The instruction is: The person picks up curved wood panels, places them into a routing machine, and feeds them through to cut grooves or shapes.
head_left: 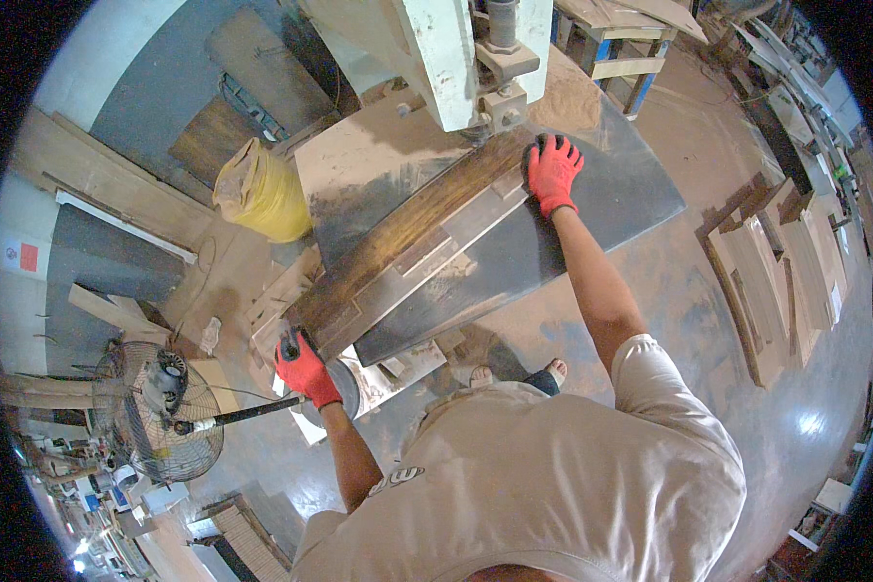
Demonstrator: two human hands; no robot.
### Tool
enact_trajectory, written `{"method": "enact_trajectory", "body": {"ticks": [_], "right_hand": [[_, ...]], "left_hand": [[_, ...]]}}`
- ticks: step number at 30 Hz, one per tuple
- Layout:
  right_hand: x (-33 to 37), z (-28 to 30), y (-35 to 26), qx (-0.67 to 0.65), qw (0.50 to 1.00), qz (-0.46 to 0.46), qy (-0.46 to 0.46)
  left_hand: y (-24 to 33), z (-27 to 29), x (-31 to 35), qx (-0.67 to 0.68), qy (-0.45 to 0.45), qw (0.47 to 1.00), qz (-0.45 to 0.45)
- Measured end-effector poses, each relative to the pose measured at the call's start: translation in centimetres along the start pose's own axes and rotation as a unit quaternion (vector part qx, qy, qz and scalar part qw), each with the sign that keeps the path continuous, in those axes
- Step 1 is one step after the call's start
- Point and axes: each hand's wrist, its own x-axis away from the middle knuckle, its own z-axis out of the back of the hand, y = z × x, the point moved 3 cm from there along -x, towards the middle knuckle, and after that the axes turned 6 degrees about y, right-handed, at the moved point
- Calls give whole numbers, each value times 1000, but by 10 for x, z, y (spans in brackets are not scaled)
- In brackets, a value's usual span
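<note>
1 plank (404, 237) btwn L grip (307, 371), R grip (555, 175)

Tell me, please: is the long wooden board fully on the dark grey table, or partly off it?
Partly off: the board extends past the left edge of the table, where the left hand touches its end.

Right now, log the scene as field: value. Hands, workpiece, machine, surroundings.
Left grip: red-gloved, on the workpiece's near-left end
Right grip: red-gloved, at its far-right end
Workpiece: long brown wood piece, diagonal across the grey machine table
White machine head: beyond the workpiece, nearer the right grip; contact unclear
Left side: yellow sack, caged fan
Right floor: wooden parts
</note>
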Motion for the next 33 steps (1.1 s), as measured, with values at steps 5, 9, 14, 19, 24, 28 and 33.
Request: {"method": "enact_trajectory", "body": {"ticks": [5, 9, 14, 19, 24, 28, 33], "right_hand": [[0, 0, 1, -1, 1000, -4, 4], [1, 2, 0, 1, 1000, -4, 29], [2, 3, 1, 7, 999, -7, 43], [1, 5, 2, 4, 999, -23, 36], [-1, 2, 4, 28, 999, -43, 8], [-2, -1, 5, 35, 998, -45, 21], [-4, -1, 3, 51, 997, -56, 16]], "left_hand": [[7, -7, -11, -42, -37, 998, -34], [6, -12, -19, -20, -30, 999, -6], [6, -23, -26, -47, -40, 998, -19], [1, -35, -38, -74, -23, 995, -56], [-3, -51, -50, -60, -62, 994, -72], [-4, -61, -58, -18, -49, 995, -81], [-4, -82, -73, -61, -62, 981, -175]]}}
